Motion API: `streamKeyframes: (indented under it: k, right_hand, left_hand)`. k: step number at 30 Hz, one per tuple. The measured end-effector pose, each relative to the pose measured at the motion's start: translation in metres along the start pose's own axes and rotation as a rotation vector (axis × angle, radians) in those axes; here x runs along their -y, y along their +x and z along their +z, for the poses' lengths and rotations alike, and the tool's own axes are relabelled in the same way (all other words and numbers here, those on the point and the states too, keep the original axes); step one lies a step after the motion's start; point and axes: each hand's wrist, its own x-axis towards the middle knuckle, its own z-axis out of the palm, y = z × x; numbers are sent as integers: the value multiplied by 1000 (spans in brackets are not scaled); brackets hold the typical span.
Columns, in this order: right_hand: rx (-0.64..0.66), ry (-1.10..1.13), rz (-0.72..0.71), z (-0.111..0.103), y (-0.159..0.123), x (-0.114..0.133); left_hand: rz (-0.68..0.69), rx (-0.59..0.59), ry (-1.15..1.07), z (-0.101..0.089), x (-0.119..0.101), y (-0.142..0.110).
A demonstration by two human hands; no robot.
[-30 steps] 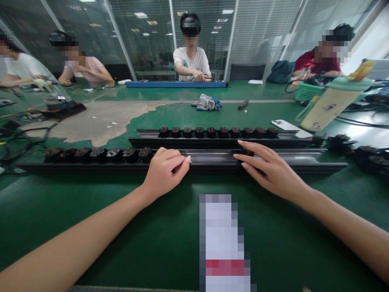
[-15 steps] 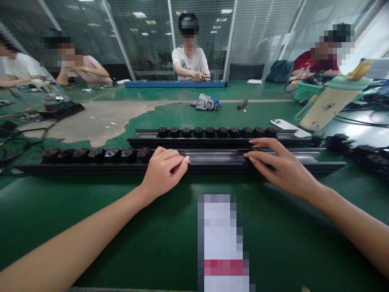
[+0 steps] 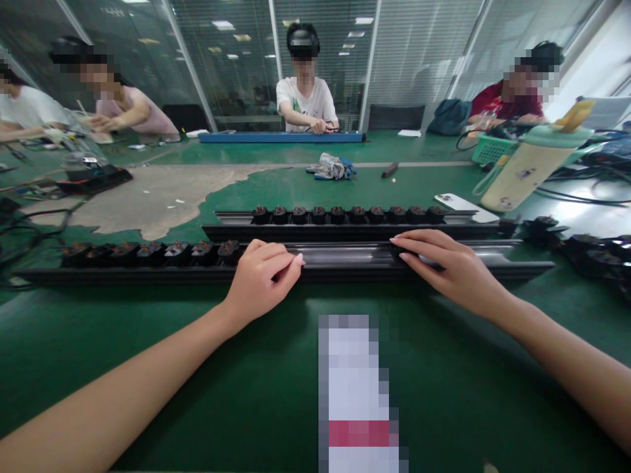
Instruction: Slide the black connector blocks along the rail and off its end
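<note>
Black channel (image 3: 345, 270) lies lengthwise across the green counter (image 3: 236, 407), directly in front of the wearer. Its left portion carries a row of seven black socket modules (image 3: 177, 252) with copper-coloured contacts on top; its middle portion shows a bare, shiny inner surface. Left hand (image 3: 263, 276) is placed over the channel just beside the last module of the row. Its grip is closed, with fingers curled and thumb against the forefinger; whether anything is inside is hidden. Right hand (image 3: 451, 266) extends its fingers over a single black module (image 3: 398, 251) in the right portion of the channel, touching it. The module is partly covered, so whether the right grip is clamped on it cannot be determined. A second channel (image 3: 296, 230) lies parallel, just behind, bearing ten modules. Beyond it are a gray-and-blue glove (image 3: 332, 168), a white phone (image 3: 466, 207) and a pale bottle (image 3: 525, 167). Across the counter, a person (image 3: 308, 102) works at a blue bar (image 3: 280, 138).
</note>
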Motion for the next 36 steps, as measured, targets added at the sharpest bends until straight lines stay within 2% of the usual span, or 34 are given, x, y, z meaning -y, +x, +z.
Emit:
streamKeyframes:
  k: [25,36]
  right_hand:
    - [-58,-22,-25,-5,2,-3]
    - [-35,-29,53,-10,2,-6]
  left_hand:
    - [1,18,13,-2,-1,2]
    - [-22,32,0,-3,-1,2]
